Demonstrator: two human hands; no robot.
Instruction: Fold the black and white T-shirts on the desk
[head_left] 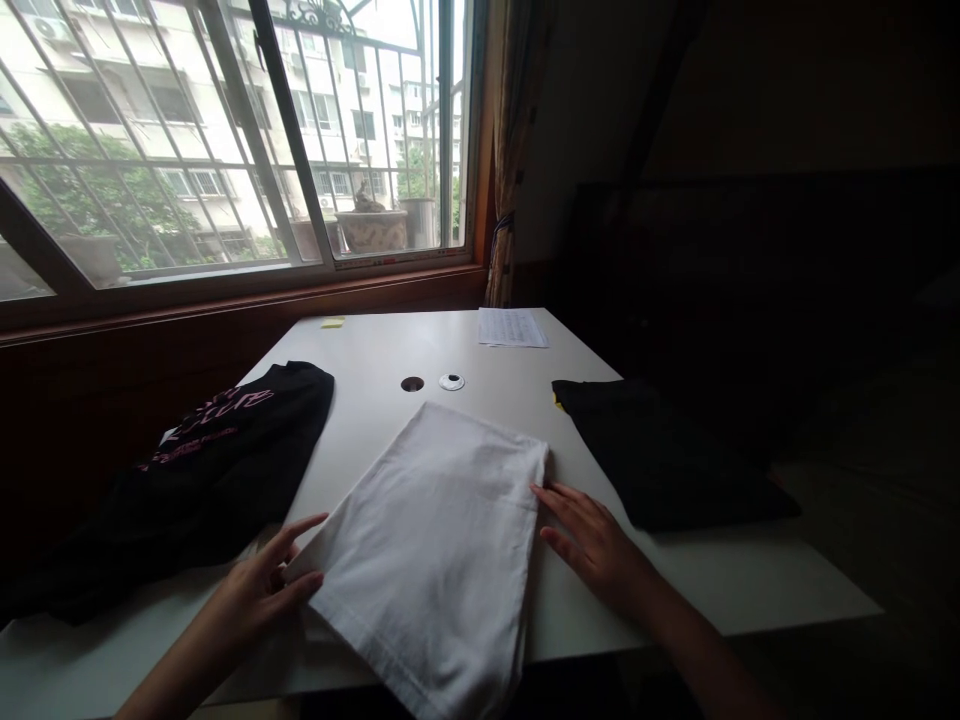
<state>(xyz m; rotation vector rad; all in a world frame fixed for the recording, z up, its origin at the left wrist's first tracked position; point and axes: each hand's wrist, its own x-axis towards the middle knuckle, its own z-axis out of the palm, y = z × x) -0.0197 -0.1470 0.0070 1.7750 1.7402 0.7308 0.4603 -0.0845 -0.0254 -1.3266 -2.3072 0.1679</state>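
A white folded garment lies at an angle on the white table, its lower end hanging over the front edge. At its left corner is my left hand, thumb and fingers closed around the cloth. My right hand rests along the right edge of the garment, fingers stretched out and fingertips touching the cloth; the thumb is apart from the fingers. Beyond my left hand spreads a black garment with pink lettering. A dark folded garment lies to the right of my right hand.
The white table has a round hole and a white ring-shaped cap beside it. Printed sheets and yellow slips lie at the far end. A barred window and a curtain stand behind; the right side is dark.
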